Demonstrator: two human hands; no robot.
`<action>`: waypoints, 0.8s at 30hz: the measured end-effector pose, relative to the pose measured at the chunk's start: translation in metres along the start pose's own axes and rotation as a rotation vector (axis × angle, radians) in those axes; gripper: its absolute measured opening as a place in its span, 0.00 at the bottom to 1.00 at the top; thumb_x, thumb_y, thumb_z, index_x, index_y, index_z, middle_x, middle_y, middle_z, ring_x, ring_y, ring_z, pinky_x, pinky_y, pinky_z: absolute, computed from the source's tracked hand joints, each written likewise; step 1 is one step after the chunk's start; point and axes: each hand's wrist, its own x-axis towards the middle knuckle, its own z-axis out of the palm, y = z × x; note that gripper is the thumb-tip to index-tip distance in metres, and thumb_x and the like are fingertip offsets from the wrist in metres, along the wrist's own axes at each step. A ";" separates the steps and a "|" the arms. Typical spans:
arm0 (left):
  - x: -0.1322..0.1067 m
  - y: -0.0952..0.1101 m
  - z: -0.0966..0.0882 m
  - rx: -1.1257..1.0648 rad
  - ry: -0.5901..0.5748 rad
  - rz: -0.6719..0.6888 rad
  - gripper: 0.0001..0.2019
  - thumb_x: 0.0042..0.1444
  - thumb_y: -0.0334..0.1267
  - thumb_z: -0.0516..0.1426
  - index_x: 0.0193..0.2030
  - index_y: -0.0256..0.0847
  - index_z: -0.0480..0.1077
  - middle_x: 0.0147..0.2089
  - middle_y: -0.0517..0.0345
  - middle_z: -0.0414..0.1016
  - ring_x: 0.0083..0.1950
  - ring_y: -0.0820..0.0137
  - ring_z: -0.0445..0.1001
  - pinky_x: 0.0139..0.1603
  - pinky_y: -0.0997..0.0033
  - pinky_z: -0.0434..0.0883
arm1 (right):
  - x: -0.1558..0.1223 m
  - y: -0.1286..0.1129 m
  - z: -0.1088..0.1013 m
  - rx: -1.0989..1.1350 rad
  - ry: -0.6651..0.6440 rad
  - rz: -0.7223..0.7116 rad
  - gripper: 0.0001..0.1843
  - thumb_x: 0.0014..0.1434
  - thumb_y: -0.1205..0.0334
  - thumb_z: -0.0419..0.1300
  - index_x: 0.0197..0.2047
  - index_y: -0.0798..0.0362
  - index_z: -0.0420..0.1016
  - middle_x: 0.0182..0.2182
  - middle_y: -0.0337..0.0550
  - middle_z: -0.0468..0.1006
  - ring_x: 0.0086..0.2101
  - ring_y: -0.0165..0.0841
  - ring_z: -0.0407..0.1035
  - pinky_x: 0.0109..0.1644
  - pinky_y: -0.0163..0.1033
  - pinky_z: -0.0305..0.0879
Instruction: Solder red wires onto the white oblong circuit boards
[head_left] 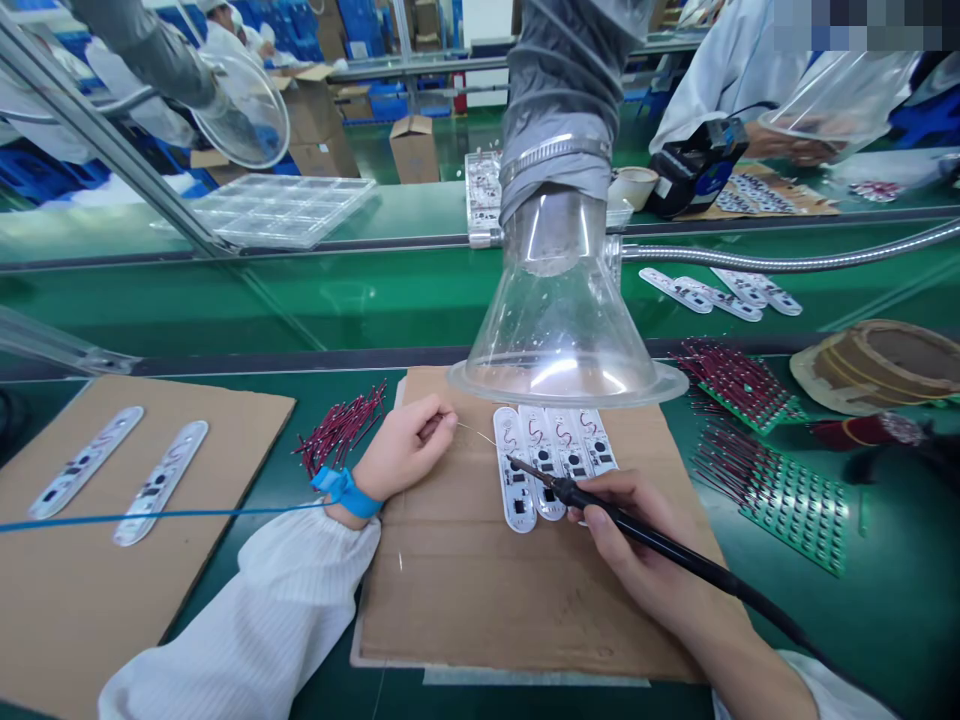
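Note:
My left hand (405, 448) pinches a thin solder wire (476, 432), which runs right toward the boards, and a blue wrist strap (346, 492) circles that wrist. My right hand (630, 540) grips a black soldering iron (637, 525) like a pen, its tip at the top left of several white circuit boards (544, 465). These long boards lie side by side on a cardboard sheet (480, 600). Directly above them hangs a transparent fume extraction hood (559, 330).
Left of my arm lie two white boards on another cardboard sheet (142, 520), beside a bundle of red-wired parts (341, 430). Green trays of red-wired parts (795, 510) stand on the right. A co-worker (720, 80) works across the green bench.

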 end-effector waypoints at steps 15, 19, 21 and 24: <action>-0.007 0.007 0.000 -0.054 0.022 0.011 0.07 0.74 0.39 0.55 0.43 0.42 0.71 0.34 0.62 0.71 0.32 0.72 0.68 0.34 0.72 0.66 | -0.030 0.032 -0.046 0.114 0.341 -0.029 0.09 0.76 0.50 0.66 0.51 0.45 0.80 0.31 0.39 0.87 0.29 0.33 0.84 0.36 0.32 0.82; -0.002 0.045 0.021 0.001 0.007 0.205 0.04 0.74 0.34 0.58 0.45 0.43 0.73 0.36 0.60 0.75 0.34 0.70 0.72 0.36 0.71 0.69 | -0.053 0.040 -0.060 0.171 0.428 0.043 0.10 0.74 0.49 0.68 0.48 0.46 0.81 0.29 0.40 0.86 0.28 0.34 0.82 0.33 0.34 0.79; 0.003 0.065 0.038 0.020 -0.032 0.324 0.04 0.74 0.33 0.58 0.45 0.43 0.72 0.34 0.61 0.74 0.34 0.70 0.72 0.36 0.70 0.68 | -0.060 0.044 -0.060 0.224 0.458 0.059 0.10 0.74 0.50 0.68 0.46 0.46 0.80 0.28 0.39 0.85 0.27 0.34 0.80 0.31 0.35 0.78; 0.009 0.082 0.059 0.024 -0.023 0.422 0.05 0.75 0.31 0.58 0.44 0.43 0.71 0.32 0.63 0.70 0.33 0.70 0.69 0.36 0.70 0.66 | -0.066 0.049 -0.055 0.294 0.475 0.048 0.09 0.75 0.52 0.67 0.44 0.47 0.80 0.27 0.39 0.83 0.26 0.33 0.78 0.30 0.36 0.76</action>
